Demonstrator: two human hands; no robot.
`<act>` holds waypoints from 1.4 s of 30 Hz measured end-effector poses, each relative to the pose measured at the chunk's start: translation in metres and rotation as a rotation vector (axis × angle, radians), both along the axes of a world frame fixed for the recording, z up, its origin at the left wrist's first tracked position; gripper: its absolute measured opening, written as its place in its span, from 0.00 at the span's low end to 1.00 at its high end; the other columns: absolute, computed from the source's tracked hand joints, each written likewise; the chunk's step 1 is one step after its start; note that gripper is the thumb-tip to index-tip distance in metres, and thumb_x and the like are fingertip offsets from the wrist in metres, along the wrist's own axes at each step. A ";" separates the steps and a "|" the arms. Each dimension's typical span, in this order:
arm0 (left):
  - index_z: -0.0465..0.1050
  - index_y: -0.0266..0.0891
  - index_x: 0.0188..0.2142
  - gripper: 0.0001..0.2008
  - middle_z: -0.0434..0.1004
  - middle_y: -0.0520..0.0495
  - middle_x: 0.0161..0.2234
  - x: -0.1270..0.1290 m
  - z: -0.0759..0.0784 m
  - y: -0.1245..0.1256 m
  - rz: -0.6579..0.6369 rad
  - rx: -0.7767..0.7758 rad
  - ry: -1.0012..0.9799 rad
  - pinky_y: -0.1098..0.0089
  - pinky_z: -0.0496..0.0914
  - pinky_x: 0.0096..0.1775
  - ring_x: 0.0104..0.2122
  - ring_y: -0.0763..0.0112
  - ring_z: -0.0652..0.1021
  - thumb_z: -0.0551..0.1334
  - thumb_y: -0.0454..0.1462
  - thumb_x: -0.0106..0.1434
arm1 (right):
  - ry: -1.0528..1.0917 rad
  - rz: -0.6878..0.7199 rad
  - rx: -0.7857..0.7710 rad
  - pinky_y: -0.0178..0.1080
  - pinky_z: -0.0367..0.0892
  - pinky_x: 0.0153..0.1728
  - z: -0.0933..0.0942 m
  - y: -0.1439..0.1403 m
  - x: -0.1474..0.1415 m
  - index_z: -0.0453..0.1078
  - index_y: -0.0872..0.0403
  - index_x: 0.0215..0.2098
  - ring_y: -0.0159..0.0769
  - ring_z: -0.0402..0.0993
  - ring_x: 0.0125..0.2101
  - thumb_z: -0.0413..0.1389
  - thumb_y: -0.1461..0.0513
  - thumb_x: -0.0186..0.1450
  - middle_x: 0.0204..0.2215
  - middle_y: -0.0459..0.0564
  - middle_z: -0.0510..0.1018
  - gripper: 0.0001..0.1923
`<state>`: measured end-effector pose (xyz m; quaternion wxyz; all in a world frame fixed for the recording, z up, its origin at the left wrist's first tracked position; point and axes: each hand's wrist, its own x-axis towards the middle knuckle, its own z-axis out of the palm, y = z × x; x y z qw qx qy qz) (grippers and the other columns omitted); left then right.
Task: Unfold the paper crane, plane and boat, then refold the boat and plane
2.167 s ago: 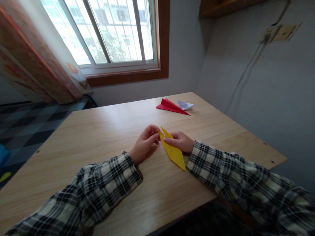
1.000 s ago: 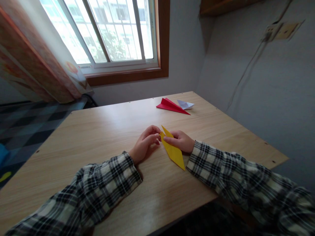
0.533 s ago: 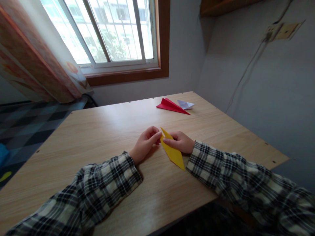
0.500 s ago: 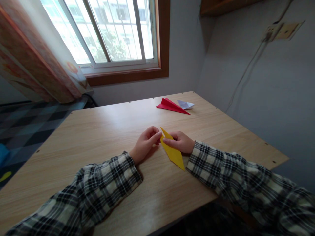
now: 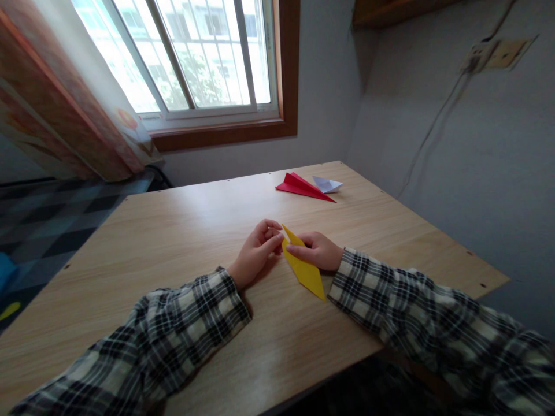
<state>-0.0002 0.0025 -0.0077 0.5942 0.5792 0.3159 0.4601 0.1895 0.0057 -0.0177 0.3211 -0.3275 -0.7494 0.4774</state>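
The folded yellow paper [image 5: 306, 271] is near the middle of the picture, a bit low. It is long and thin, with one pointy end at the top and one at the bottom. The right hand [image 5: 318, 249] holds it tight, with the thumb on top. The left hand [image 5: 255, 251] is at the paper's upper left edge, with its fingers bent and its thumb by the edge. I cannot tell if those fingers pinch the paper. Both arms have black and white checked sleeves [image 5: 195, 312].

Under the hands is a light wooden table [image 5: 195, 242]. Farther up, right of the middle, lies a red paper plane [image 5: 303, 188]. A little white paper boat [image 5: 327, 185] sits just beside it, on its right.

At the top left is a bright window [image 5: 203, 63], and an orange and white curtain [image 5: 65, 98] hangs in the upper left corner. In the upper right, a cord [image 5: 427, 136] hangs from a wall socket [image 5: 492, 55].
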 end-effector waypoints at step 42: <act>0.68 0.39 0.42 0.10 0.69 0.54 0.27 0.000 -0.002 0.003 0.080 0.001 0.024 0.74 0.66 0.29 0.26 0.77 0.70 0.62 0.41 0.65 | -0.025 -0.010 0.020 0.35 0.60 0.29 0.003 -0.002 0.000 0.76 0.59 0.40 0.31 0.66 0.28 0.54 0.46 0.67 0.28 0.47 0.75 0.23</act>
